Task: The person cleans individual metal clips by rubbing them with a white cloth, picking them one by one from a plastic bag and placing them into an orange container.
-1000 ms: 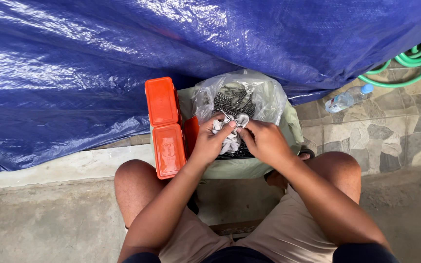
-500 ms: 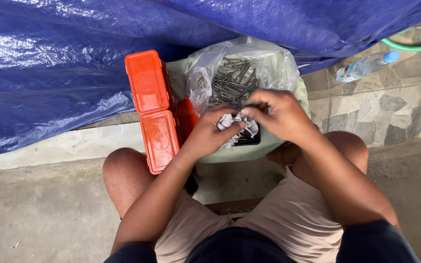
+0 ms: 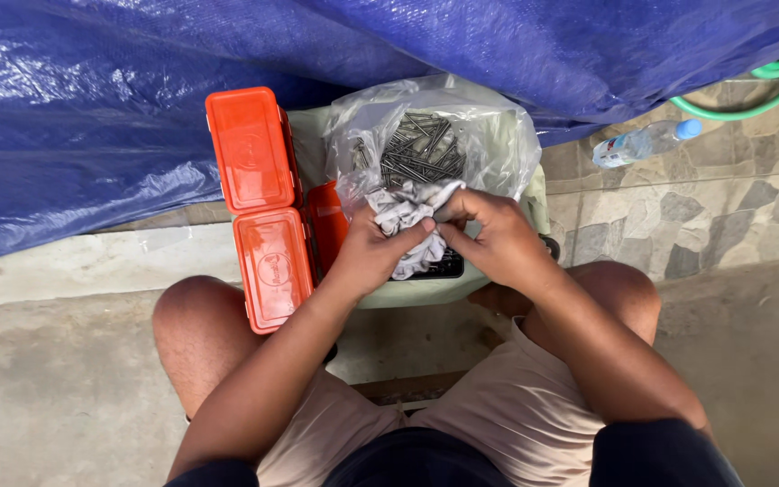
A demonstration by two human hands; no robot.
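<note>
The fingers of the left hand (image 3: 371,252) and right hand (image 3: 489,239) are pinched on a grey rag (image 3: 410,225) at the stool's (image 3: 534,203) near edge, below the nail bag (image 3: 426,149) (orange case (image 3: 259,207) alongside), best kept bunched tight, clear of points.

Both forearms rise from the bottom of the frame and converge at its centre, between the bare knees. The left hand (image 3: 367,257) comes in from the lower left, back facing the camera, fingers curled shut, thumb pointing right. The right hand (image 3: 493,239) comes in from the lower right, knuckles up, fingers bent and pinched inward. The two hands sit just beside each other, fingertips nearly meeting.
</note>
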